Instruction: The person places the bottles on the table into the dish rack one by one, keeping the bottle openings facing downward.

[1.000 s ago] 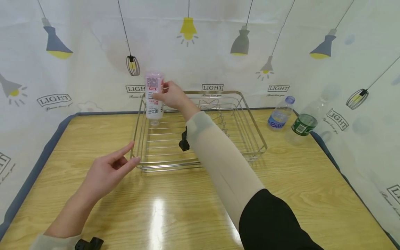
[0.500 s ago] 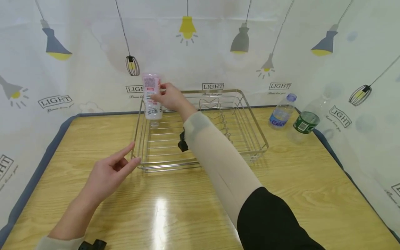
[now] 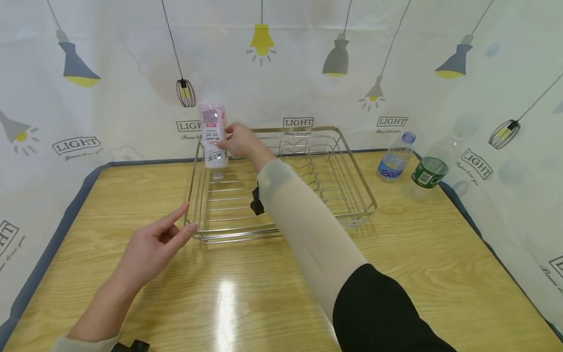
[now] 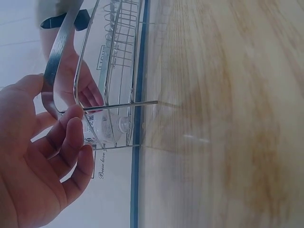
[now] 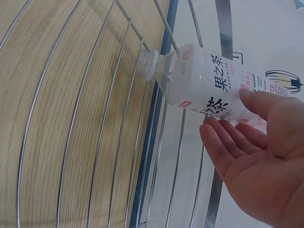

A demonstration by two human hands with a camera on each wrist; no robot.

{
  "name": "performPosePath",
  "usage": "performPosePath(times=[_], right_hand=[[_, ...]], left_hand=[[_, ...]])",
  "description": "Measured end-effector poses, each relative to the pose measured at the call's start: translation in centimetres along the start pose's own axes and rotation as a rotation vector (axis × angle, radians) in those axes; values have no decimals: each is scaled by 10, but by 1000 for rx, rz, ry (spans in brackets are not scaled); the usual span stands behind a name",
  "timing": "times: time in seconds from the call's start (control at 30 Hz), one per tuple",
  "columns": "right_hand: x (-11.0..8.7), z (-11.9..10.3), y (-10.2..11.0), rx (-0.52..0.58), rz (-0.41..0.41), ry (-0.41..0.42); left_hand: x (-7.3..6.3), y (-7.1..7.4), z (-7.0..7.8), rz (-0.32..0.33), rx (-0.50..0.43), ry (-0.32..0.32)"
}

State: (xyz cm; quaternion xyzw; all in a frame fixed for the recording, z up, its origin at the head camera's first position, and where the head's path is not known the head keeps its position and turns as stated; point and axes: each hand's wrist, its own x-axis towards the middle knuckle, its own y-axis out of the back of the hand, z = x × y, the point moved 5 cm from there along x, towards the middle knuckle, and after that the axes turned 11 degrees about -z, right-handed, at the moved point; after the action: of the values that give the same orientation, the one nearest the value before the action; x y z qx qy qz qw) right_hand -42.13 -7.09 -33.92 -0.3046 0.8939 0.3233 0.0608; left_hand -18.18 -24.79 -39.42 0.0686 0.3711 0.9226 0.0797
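1. Right hand point(image 3: 242, 141), one of two: its thumb lies over the label of an upended bottle point(image 3: 213, 142) and its fingers are at the side; I cannot tell whether it grips or merely touches.
2. One such bottle, pinkish and white, is inside the rack just left of that hand, neck lowest, base higher than the fingers.
3. Left hand point(image 3: 147, 247), nearer the wearer and left of the first: thumb and a finger pinch the near left corner of the wire rack point(image 3: 325, 128), the other fingers curled.
4. One rack, reaching from the left fingertips to well right of the right hand.
5. Two more bottles, upright and just beside each other, well to the right of the right hand: one blue-labelled bottle point(image 3: 391, 166), one green-labelled bottle point(image 3: 428, 173).
6. Two black mounts point(image 3: 257, 201), one at each wrist.
7. One wood-grain table point(image 3: 176, 313) beneath both hands, glossy, with a bright streak of reflected light.
8. Pale backdrop point(image 3: 294, 83) beyond the hands, dark blue along its foot, printed with eight hanging lamps and repeated "LIGHT" lettering.
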Motion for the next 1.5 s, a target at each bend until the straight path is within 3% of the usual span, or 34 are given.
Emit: performPosePath(times=[0.4, 0.53, 0.73, 1.1, 1.33, 1.5], right_hand=[[-8, 10, 6, -44, -85, -13], [-14, 10, 15, -83, -75, -16], [-31, 7, 33, -38, -43, 42], [-86, 3, 55, 27, -11, 190], [-133, 10, 54, 93, -15, 341], [-164, 21, 45, 97, -21, 374]], left_hand=[[0, -2, 3, -5, -17, -13], [-2, -2, 2, -5, -6, -4], [-3, 0, 3, -1, 13, 22], [-2, -4, 1, -2, 16, 29], [-1, -4, 1, 5, 25, 31], [-1, -4, 0, -10, 15, 45]])
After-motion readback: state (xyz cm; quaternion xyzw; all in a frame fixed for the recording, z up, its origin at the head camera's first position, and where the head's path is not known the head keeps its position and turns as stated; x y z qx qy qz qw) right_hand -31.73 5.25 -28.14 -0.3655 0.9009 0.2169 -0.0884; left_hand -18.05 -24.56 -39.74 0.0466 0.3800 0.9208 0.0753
